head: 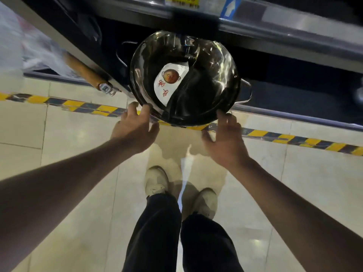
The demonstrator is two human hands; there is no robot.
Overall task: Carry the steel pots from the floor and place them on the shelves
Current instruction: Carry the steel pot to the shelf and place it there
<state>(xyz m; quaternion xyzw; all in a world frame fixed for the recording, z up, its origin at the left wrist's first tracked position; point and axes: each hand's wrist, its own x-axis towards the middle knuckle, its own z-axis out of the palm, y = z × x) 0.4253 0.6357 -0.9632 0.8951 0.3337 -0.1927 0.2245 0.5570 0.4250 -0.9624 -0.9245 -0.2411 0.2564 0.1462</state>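
A round steel pot (212, 61) with a curved divider and a white paper label inside sits at the front of the dark lower shelf (294, 99), its near edge overhanging the shelf lip. My left hand (135, 128) grips the near-left rim with thumb and fingertips. My right hand (225, 138) holds the near-right rim, fingers spread under the edge. A wire side handle (247, 91) sticks out at the pot's right. Another wire handle (120, 55) shows behind the pot's left side; what it belongs to is hidden.
A wooden handle with a metal end (88, 74) pokes out from the shelf at left, beside plastic-wrapped goods (33, 48). The upper shelf edge (275, 26) with price tags runs above the pot. Yellow-black tape (294, 138) crosses the tiled floor; my shoes (157, 181) stand below.
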